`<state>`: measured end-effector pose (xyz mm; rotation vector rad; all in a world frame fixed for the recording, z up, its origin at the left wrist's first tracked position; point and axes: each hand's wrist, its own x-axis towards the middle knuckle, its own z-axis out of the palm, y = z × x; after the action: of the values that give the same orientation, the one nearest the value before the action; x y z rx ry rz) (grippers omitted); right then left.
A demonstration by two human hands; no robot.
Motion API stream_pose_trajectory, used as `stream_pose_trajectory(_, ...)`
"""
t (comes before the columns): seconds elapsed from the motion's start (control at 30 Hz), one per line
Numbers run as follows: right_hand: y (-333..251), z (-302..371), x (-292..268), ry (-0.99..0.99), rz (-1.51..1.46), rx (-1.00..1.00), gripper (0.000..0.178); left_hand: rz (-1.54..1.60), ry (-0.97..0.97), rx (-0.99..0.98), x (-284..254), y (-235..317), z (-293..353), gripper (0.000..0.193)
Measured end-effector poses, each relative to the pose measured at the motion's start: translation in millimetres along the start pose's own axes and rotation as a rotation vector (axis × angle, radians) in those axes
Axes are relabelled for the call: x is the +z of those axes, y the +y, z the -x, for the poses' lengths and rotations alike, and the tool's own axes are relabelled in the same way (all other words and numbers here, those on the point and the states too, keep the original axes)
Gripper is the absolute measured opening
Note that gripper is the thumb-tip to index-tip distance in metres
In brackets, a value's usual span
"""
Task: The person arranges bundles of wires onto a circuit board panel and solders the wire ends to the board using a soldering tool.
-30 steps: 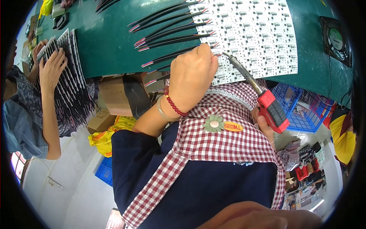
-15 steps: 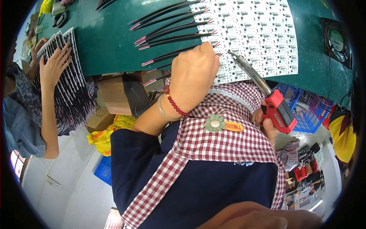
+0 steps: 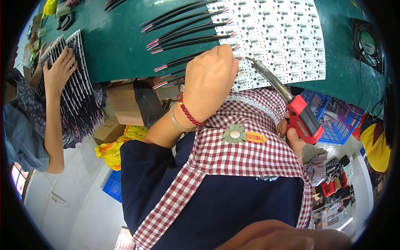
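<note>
My left hand [image 3: 210, 81] is closed at the near left edge of a white sheet of circuit boards [image 3: 287, 50]. It grips a black-sheathed cable whose bare coloured ends poke out past the fingers; the fingertips are hidden beneath the hand. In my right hand [image 3: 294, 139] is the handle of a red and black soldering iron [image 3: 303, 118]. The iron's dark tip points left, close beside those wire ends; whether they touch I cannot tell. Several more black cables [image 3: 187, 41] with red, white and blue wire ends lie along the sheet's left edge.
A co-worker's hands [image 3: 58, 71] rest on a stack of boards with hanging cables [image 3: 77, 87] at left. A square black fan [image 3: 367, 45] stands on the green table [image 3: 112, 54] at right. Below the table are blue crates [image 3: 333, 121] and a yellow bag [image 3: 112, 152].
The soldering iron's tip has moved slightly left, nearer the wire ends. My left hand has shifted a little to the left.
</note>
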<state>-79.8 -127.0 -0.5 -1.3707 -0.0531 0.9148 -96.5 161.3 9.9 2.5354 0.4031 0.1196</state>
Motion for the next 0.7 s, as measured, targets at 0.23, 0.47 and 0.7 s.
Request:
stream_pose_trajectory(0.23, 1.6, 3.4, -4.2, -0.007, 0.068, -0.027, 0.032, 0.057, -0.038, 0.054, -1.4, -4.5, -0.7, 0.015)
stream_pose_trajectory(0.47, 6.8, 4.1, -9.2, -0.028, 0.104, 0.036, 0.028, 0.089, -0.008, 0.065, 2.5, -5.3, 1.7, 0.016)
stream_pose_trajectory(0.7, 9.6, 5.3, -6.7, -0.03, -0.05, -0.02, 0.028, 0.077, -0.003, 0.098, 1.5, -4.8, -1.1, 0.015)
